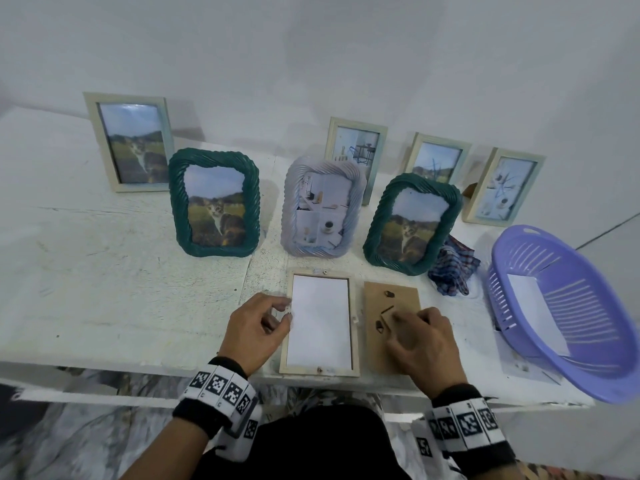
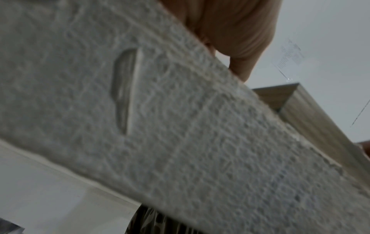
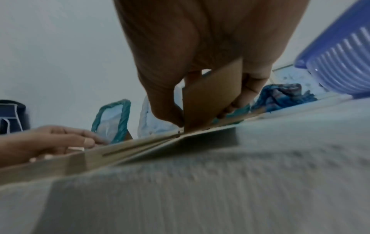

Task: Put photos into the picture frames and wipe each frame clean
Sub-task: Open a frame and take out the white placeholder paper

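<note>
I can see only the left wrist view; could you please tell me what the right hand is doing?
Observer: The right hand pinches the stand flap of the brown backing board, which lies just right of the frame.
Operator: Is a photo in that frame?
Observer: A white sheet fills its opening; no printed side shows.
Operator: Where is the cloth?
Observer: The checked cloth lies bunched beside the right-hand green frame.

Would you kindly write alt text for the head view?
Two hands work at a table: the left hand steadies a face-down frame, the right hand grips its brown backing board. Seven framed photos stand behind; a purple basket sits right.
</note>
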The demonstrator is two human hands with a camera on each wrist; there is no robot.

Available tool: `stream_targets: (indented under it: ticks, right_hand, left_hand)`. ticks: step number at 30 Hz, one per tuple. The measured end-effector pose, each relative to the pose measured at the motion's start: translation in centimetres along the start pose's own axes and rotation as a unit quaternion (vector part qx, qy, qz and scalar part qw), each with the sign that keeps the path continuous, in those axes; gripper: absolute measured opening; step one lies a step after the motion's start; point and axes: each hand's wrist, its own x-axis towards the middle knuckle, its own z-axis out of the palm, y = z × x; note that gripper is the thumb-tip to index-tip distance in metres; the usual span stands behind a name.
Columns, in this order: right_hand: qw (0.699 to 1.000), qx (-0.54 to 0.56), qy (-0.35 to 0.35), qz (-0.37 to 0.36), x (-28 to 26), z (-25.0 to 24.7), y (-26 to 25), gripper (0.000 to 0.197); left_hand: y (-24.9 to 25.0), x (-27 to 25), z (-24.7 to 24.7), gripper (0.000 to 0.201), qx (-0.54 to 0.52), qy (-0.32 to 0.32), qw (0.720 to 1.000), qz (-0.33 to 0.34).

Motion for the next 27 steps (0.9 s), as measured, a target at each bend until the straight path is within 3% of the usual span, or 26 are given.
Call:
stream_targets:
  ticks: [3, 8, 13, 16, 22, 27]
  right_hand:
    - [0.996, -0.017, -0.085, 0.023, -0.6, 0.5, 0.5, 0.039]
    - [0.999, 0.011, 0.025, -0.047, -0.4, 1.0, -3.1, 0.040]
    - [0.972, -0.098, -0.180, -0.113, 0.5, 3.2, -7.1, 0.093]
    - [0.955, -0.148, -0.220, -0.130, 1.4, 4.7, -7.6, 0.110]
    - [0.942, -0.184, -0.247, -0.132, 2.5, 5.0, -7.4, 0.111]
    - [0.948, -0.168, -0.242, -0.120, 2.6, 4.5, -7.9, 0.109]
  left_hand:
    - [0.1, 0.0, -0.1, 0.020, -0.002, -0.002, 1.000, 0.000]
    - [0.1, 0.0, -0.1, 0.021, -0.009, -0.006, 1.000, 0.001]
    - [0.3, 0.0, -0.1, 0.021, 0.001, -0.007, 1.000, 0.009]
    - [0.3, 0.0, -0.2, 0.021, 0.010, -0.005, 1.000, 0.015]
    - [0.1, 0.0, -0.1, 0.020, 0.013, -0.004, 1.000, 0.013]
    - [0.2, 0.0, -0.2, 0.021, 0.007, -0.003, 1.000, 0.012]
